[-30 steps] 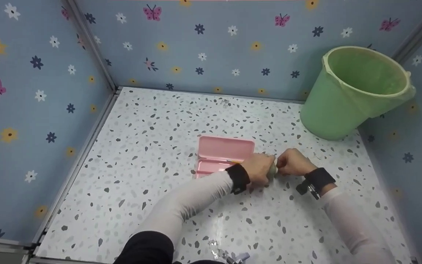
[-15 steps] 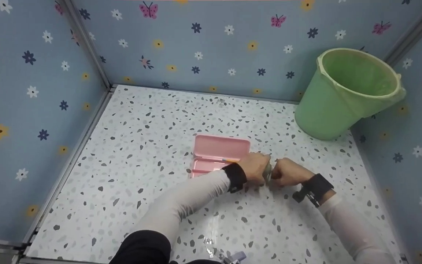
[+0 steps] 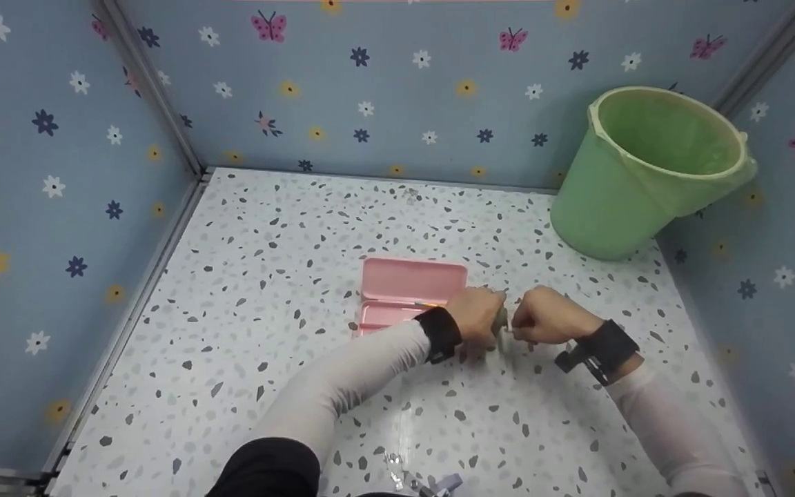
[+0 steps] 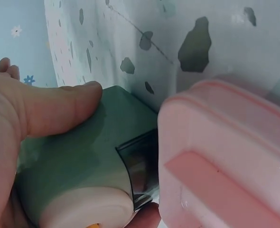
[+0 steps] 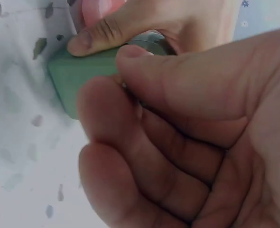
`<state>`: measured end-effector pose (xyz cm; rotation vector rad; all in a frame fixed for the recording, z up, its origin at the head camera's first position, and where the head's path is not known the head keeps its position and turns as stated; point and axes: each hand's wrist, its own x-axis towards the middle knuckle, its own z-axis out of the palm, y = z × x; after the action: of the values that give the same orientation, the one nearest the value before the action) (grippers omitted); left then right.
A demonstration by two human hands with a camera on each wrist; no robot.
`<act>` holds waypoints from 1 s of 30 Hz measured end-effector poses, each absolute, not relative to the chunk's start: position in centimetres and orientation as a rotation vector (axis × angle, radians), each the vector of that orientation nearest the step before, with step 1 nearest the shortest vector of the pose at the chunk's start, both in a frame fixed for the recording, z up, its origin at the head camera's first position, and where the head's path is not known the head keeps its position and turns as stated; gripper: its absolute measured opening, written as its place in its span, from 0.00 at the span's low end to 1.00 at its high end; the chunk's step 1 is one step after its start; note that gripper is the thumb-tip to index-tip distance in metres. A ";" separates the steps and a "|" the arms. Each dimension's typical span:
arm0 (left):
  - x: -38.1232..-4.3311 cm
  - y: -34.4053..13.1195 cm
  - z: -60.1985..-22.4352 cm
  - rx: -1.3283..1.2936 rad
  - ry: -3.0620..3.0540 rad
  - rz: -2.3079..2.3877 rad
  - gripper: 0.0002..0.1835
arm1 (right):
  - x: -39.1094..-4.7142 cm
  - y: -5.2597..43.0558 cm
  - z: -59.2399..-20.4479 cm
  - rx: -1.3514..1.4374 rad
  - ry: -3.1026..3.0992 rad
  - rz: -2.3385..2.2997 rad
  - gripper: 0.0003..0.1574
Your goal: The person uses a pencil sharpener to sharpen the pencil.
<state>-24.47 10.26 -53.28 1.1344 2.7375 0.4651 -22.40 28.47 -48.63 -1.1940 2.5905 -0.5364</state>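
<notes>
Head view places the boxy green pencil sharpener (image 4: pixel 83 156) between the hands: the left hand (image 3: pixel 478 315) grips it; the right hand (image 3: pixel 549 315), just beside its right side, pinches something hidden. Matte shell, pale round face (image 4: pixel 83 209), smoky translucent window (image 4: pixel 142 164); glossy pink pencil case (image 3: pixel 415 279) leftward.

The green block (image 4: pixel 78 156) looks like smooth, matt plastic, with a glossy, see-through dark plastic window (image 4: pixel 142 166). The pink case (image 3: pixel 414 279) is shiny moulded plastic. The worktop (image 3: pixel 266 262) is smooth with a soft sheen; the bucket (image 3: pixel 597 200), satin plastic. The 2 white sleeves (image 3: pixel 342 379) are thin cloth; the corner rail (image 3: pixel 154 90) looks like dull metal.
</notes>
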 end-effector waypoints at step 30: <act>-24.7 10.3 -53.7 1.147 2.703 0.420 0.32 | -25.2 28.7 -47.4 -0.957 2.860 -0.518 0.11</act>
<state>-24.74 10.28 -53.69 1.1474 2.7028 0.4198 -25.17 28.70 -47.36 -0.9569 2.8597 -0.5178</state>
